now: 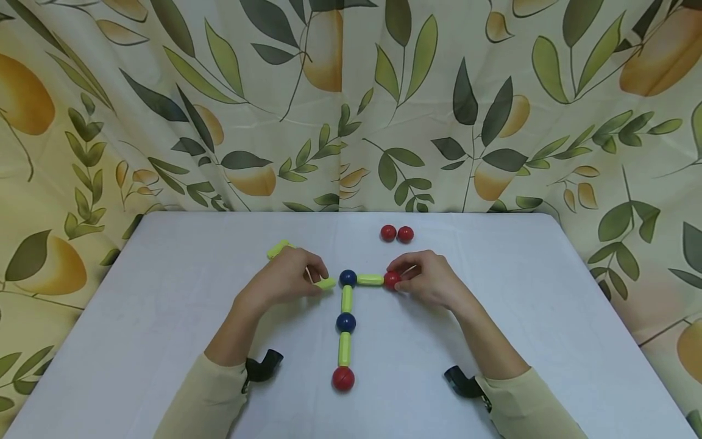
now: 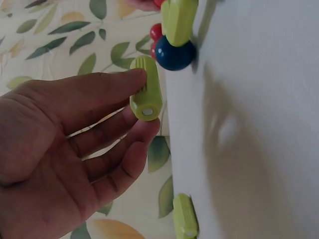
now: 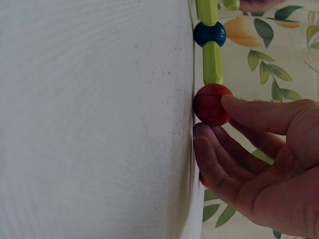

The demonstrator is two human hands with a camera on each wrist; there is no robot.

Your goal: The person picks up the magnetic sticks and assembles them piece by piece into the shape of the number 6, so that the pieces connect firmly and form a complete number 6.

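Observation:
Between thumb and fingers my left hand [image 1: 285, 277] pinches a yellow-green magnetic rod [image 2: 145, 89], its silver end tip showing in the left wrist view. One end of that rod points at a dark blue ball [image 1: 348, 278], with a small gap between them. My right hand [image 1: 430, 279] holds a red ball [image 3: 213, 104] in its fingertips, at the right end of a sideways rod [image 1: 370, 280] joined to that blue ball. Downward from the blue ball run a rod [image 1: 347, 299], a second blue ball [image 1: 346, 322], another rod [image 1: 344, 349] and a red ball [image 1: 343, 379].
Two loose red balls [image 1: 397, 233] lie side by side near the back edge of the white table [image 1: 471, 238]. Behind the left hand lies a spare yellow-green rod [image 1: 280, 249], partly hidden by it. A leaf-patterned curtain [image 1: 351, 122] hangs behind the table.

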